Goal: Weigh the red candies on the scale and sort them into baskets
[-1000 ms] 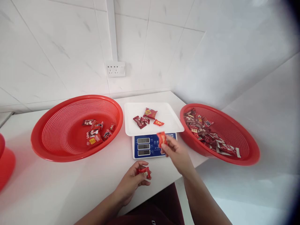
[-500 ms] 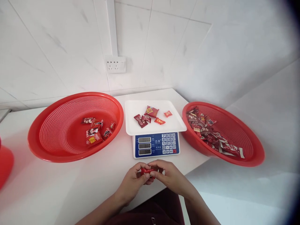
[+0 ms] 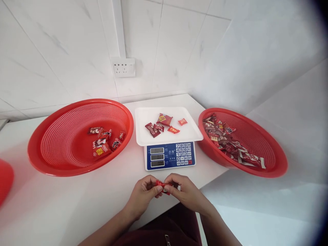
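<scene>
Both my left hand [image 3: 144, 194] and my right hand [image 3: 183, 190] pinch a small red wrapped packet [image 3: 163, 187] between thumbs and fingers, just in front of the scale. The fingers partly cover the packet. Behind them is a blue-and-white scale [image 3: 170, 156] with a white tray [image 3: 143, 112] on top. Several red and dark red packets lie on the tray, among them a larger one [image 3: 164, 119] and a small bright red one [image 3: 182, 121].
On the left, a red basket [image 3: 60, 119] holds several packets [image 3: 101, 145]. At the right, another red basket [image 3: 278, 160] holds a bigger pile [image 3: 225, 136]. Part of a red object [image 3: 5, 179] shows at the left edge. A socket [image 3: 123, 67] is on the wall.
The packet between my hands has turned, showing more of its dark and white print, and my fingers have shifted on it. The view has moved slightly.
</scene>
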The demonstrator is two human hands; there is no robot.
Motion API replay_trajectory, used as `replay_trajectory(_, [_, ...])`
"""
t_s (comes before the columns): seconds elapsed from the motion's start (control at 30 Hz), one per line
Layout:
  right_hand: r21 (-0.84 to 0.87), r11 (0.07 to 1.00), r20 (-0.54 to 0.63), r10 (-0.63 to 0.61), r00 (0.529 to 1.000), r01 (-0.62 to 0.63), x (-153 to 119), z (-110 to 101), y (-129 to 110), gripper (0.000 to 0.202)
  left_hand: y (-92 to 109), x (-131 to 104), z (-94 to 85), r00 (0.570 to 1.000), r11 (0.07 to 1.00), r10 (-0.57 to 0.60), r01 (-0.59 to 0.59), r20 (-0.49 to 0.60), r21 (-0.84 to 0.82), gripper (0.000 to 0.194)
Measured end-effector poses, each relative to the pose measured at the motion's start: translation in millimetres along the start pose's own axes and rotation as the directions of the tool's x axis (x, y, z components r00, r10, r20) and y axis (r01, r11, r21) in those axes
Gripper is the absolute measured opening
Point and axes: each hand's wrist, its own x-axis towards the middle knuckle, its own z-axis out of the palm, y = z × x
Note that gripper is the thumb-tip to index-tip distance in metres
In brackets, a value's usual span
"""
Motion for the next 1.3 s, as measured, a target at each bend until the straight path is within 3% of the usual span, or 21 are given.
replay_trajectory(0.07, [0.028,1.000,0.023,-0.003,1.000,0.003,-1.9,-0.4,0.1,0.017,0.6,-1.1,-0.8,1.000,1.000,0.008,-0.007,0.010,-0.004,0.020])
replay_trajectory(0.2, [0.063,0.998,0.093,-0.012,0.996,0.006,-4.0,-0.5,-3.4,0.045,0.6,-1.7,-1.2,0.998,0.999,0.017,-0.016,0.057,-0.029,0.021])
replay_trajectory(0.3, [0.123,0.992,0.117,-0.054,0.992,0.039,-3.5,0.9,-8.1,0.034,0.0,-0.4,-1.5,0.998,0.998,0.011,-0.006,0.067,-0.063,0.023])
replay_trajectory(0.5, [0.021,0.995,-0.031,-0.095,0.995,0.095,1.5,-3.1,-3.8,0.022,0.9,0.0,-2.1,0.998,0.993,0.024,-0.017,0.060,-0.120,0.022])
replay_trajectory(0.6, [-0.067,0.992,-0.200,-0.118,0.973,0.107,13.5,-18.0,-2.7,0.021,2.2,-1.2,-1.7,0.999,0.990,-0.005,0.011,0.044,-0.143,0.022])
replay_trajectory(0.77, [-0.126,0.988,-0.515,-0.146,0.845,0.094,42.0,-53.7,-17.7,0.037,3.8,-1.8,-0.6,0.997,0.986,-0.045,0.055,0.065,-0.158,0.023])
replay_trajectory(0.83, [-0.217,0.971,-0.558,-0.208,0.804,0.101,47.2,-68.0,-25.3,0.042,4.0,-1.8,-0.9,0.996,0.986,-0.049,0.060,0.070,-0.157,0.023])
replay_trajectory(0.97, [-0.421,0.907,-0.603,-0.305,0.737,0.032,43.5,-106.8,-27.9,0.034,2.7,-2.0,-2.0,0.995,0.985,-0.064,0.076,0.081,-0.155,0.022])
replay_trajectory(1.07, [-0.496,0.856,-0.643,-0.253,0.723,-0.141,37.7,-151.8,-10.7,0.033,0.8,-2.2,-1.3,0.988,0.981,-0.102,0.119,0.115,-0.153,0.022])
replay_trajectory(1.17, [-0.495,0.747,-0.685,-0.021,0.728,-0.444,33.4,-201.1,20.6,0.039,-0.4,-2.2,0.5,0.980,0.980,-0.134,0.153,0.148,-0.128,0.022])
replay_trajectory(1.3, [-0.447,0.746,-0.691,0.063,0.720,-0.494,27.9,-244.9,62.2,0.031,-0.8,-1.0,1.1,0.977,0.985,-0.142,0.156,0.162,-0.078,0.023])
